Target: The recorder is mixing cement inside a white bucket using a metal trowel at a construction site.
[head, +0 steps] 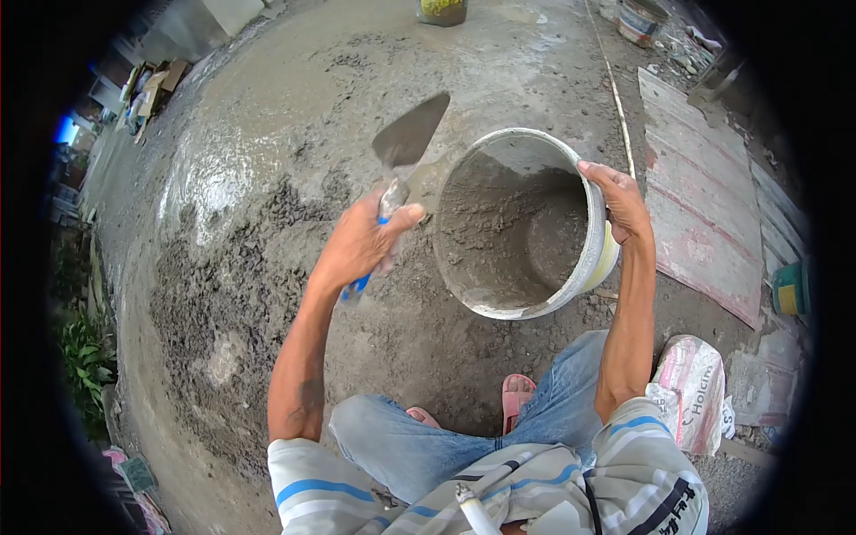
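Note:
My left hand [361,234] is closed around the blue handle of a pointed mason's trowel [413,130]. The steel blade points away from me, up and to the right, a little blurred, over wet ground. With my right hand [622,200] I grip the right rim of a plastic bucket [592,234], thumb on the edge. The bucket is tilted so that its mouth faces me and to the left. Wet grey mortar [488,221] coats its inner wall and lies along the lower left side; the bottom shows through a thin smear.
Lumpy mortar [234,294] spreads over the ground at left. Corrugated metal sheets [702,221] lie at right, beside a thin pole [618,100]. A Holcim cement bag [695,394] sits by my right knee. More buckets stand at the far edge [443,12] and far right [642,23].

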Demonstrator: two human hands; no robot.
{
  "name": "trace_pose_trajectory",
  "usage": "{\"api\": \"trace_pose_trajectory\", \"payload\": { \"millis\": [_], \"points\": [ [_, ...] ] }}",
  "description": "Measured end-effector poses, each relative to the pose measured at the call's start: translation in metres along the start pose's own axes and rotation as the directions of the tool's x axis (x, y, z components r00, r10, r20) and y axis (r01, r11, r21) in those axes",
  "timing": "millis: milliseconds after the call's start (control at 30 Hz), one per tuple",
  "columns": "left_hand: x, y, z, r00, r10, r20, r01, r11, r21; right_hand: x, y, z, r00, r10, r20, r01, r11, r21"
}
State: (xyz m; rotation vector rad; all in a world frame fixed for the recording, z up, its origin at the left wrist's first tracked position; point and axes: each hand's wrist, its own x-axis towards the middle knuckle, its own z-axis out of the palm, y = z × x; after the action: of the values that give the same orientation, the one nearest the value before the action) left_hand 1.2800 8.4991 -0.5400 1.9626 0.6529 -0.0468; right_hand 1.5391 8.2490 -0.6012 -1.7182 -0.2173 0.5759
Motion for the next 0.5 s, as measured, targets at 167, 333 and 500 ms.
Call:
{"api": "trace_pose_trajectory", "payload": {
  "millis": [167,333,500],
  "points": [
    [-0.010,-0.070,0.022,0.981,0.059,0.187,-0.132,0.905,0.404,0.024,0.000,-0.022,0.996,0.052,0.079,-0.041,0.990,-0.132],
    [0.006,-0.046,0.080,0.906,0.144,0.399,-0.308,0.869,0.386,0.034,-0.012,-0.036,0.964,0.251,0.085,-0.233,0.956,-0.178],
    [0.049,-0.031,0.135,0.885,0.225,0.407,-0.426,0.743,0.516,0.068,0.010,-0.043,0.993,0.114,-0.005,-0.109,0.941,-0.320]
  ]
}}
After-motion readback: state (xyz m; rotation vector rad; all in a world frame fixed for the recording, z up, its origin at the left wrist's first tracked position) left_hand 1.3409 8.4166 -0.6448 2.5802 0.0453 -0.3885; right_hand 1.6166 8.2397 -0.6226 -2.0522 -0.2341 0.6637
